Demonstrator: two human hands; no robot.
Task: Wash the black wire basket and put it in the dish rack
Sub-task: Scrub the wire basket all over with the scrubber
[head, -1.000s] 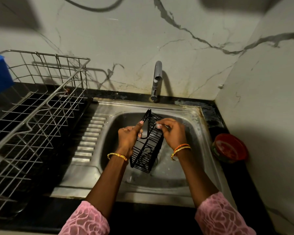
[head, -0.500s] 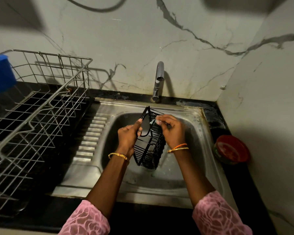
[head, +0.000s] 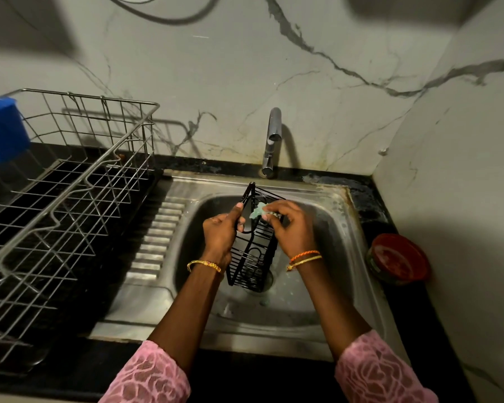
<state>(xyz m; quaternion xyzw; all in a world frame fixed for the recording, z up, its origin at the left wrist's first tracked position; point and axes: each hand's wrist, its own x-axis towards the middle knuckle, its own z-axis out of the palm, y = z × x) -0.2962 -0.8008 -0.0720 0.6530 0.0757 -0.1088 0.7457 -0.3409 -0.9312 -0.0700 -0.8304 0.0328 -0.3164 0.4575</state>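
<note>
Scrubbing of black wire basket (head: 252, 251), held at frame centre over sink (head: 341, 237).
Basket gripped by left hand (head: 220, 232); pale scrubber (head: 258, 211) pinched in right hand (head: 291, 228); every wire is best covered before dish rack (head: 70, 175), left.

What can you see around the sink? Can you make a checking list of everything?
Surface: steel sink set in a black counter.
Job's things: black wire basket held over the sink bowl; dish rack on the left, no dishes seen in it.
Clutter: red tub right of the sink; blue thing at the rack's far corner.
Grips: left hand holds the basket; right hand rubs it with a pale scrubber.
Cables: dark cable on the wall.
Surroundings: marble wall; tap, no water seen running.
</note>
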